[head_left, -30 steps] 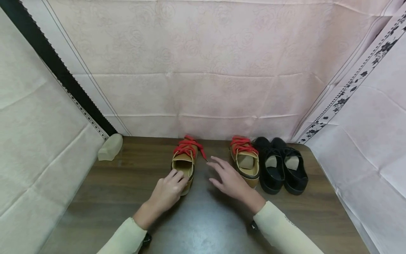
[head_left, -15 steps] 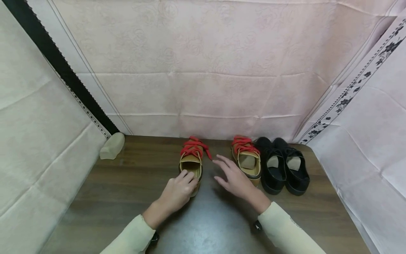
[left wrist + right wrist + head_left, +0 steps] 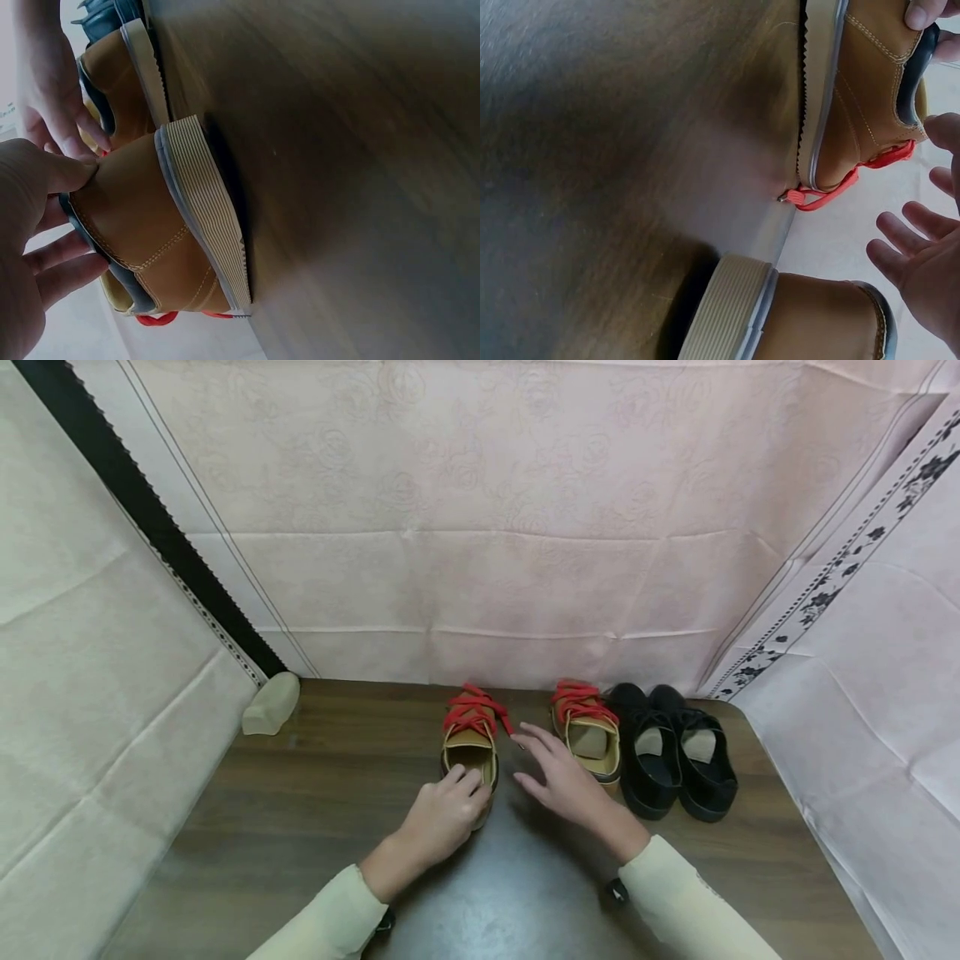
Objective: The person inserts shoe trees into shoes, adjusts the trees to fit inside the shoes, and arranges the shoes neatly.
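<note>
My left hand (image 3: pixel 442 817) pinches the heel collar of a tan leather shoe (image 3: pixel 142 206) with red laces. In the left wrist view the thumb lies on the outside of the heel and the fingers reach to the collar's opening. This shoe stands with its toe toward the back wall, and one lace end (image 3: pixel 829 196) trails from its side. My right hand (image 3: pixel 564 783) hovers between that shoe and a matching tan shoe (image 3: pixel 585 714), fingers spread and gripping nothing. The matching shoe has an off-white insert (image 3: pixel 588 742) inside.
A pair of black shoes (image 3: pixel 651 789) stands right beside the matching tan shoe. An off-white block-like insert (image 3: pixel 272 703) lies at the back left corner of the wooden surface (image 3: pixel 352 735). Pale cloth walls (image 3: pixel 487 568) enclose the back and sides.
The left hand has slid the tan shoe to the right along the surface, closer to its mate. My right hand has shifted slightly right, fingers still spread.
</note>
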### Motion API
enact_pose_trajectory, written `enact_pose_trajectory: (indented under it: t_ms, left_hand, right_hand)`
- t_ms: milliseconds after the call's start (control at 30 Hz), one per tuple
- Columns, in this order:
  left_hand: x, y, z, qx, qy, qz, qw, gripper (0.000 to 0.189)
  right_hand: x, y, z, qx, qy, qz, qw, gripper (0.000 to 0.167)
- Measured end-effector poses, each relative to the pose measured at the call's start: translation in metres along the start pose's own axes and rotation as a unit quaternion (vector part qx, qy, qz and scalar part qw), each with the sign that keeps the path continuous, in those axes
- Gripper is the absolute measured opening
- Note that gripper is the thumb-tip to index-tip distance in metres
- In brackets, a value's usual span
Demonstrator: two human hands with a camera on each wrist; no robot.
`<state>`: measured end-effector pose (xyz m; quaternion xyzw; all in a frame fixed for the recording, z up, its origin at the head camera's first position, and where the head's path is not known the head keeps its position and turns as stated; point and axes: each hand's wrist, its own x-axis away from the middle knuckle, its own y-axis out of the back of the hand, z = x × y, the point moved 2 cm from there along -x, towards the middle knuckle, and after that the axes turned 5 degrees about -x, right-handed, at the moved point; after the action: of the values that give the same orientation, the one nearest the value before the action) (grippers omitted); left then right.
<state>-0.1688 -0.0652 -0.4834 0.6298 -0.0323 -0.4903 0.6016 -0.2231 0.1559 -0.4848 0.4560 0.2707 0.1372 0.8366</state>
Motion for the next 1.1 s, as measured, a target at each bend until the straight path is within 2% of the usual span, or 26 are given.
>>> enact_pose_trajectory:
  t_ms: [167, 567, 800, 1100]
  left_hand:
    - [-0.004, 0.003, -0.008, 0.003, -0.006, 0.012, 0.9999, 0.007]
    - [-0.012, 0.003, -0.026, 0.001, -0.018, 0.015, 0.9997, 0.008]
    - [-0.016, 0.006, -0.033, -0.016, -0.031, 0.022, 0.9992, 0.008]
    - [-0.017, 0.008, -0.042, -0.029, -0.038, 0.006, 0.9989, 0.009]
  right_hand:
    - [0.000, 0.004, 0.001, -0.012, -0.008, 0.006, 0.9999, 0.059]
    - [0.000, 0.008, -0.003, -0.062, -0.027, 0.013, 0.9977, 0.057]
    - [0.001, 0.010, -0.002, -0.111, -0.065, 0.013, 0.9915, 0.054]
    - [0.002, 0.011, 0.000, -0.143, -0.085, 0.011, 0.9861, 0.051]
